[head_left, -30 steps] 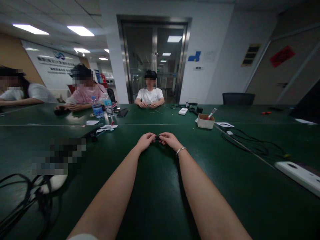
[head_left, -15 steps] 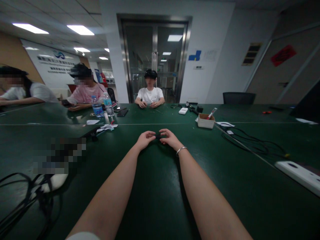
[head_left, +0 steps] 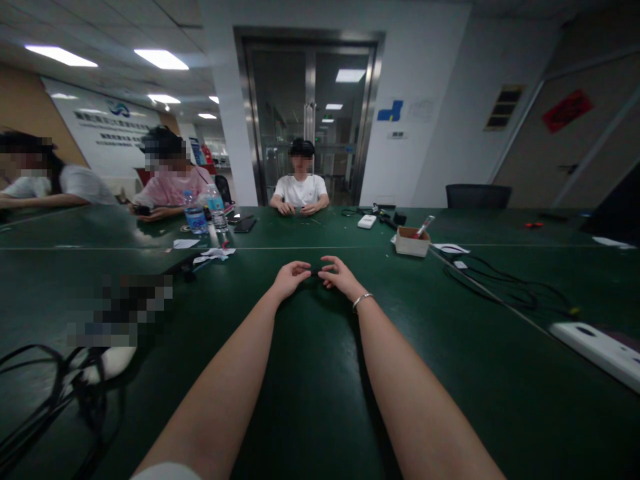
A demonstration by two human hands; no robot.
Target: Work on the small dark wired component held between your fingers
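The bare left hand (head_left: 293, 280) has thumb and fingers drawn narrow on the near end of a small black piece (head_left: 315, 272); the bare right hand (head_left: 341, 279) curls loosely at its other end, index finger lifted, and whether those fingertips grip it I cannot tell. The piece's long axis seems to run left to right, fingertip to fingertip; it is too small to tell which end is the front. It sits left of the shallow pale cardboard box (head_left: 411, 248) and nearer the wearer. A thin pale seam (head_left: 280, 249) crosses at the box, beyond both hands. Crumpled white tissue (head_left: 214, 255) lies well left of the box, thin black cables (head_left: 505, 280) to its right, all well apart from the fingers. The glossy dark-green table (head_left: 320, 347) spreads around the box; behind and left of it sit a person in a white T-shirt (head_left: 301, 191) and steel-framed glass doors (head_left: 280, 120).
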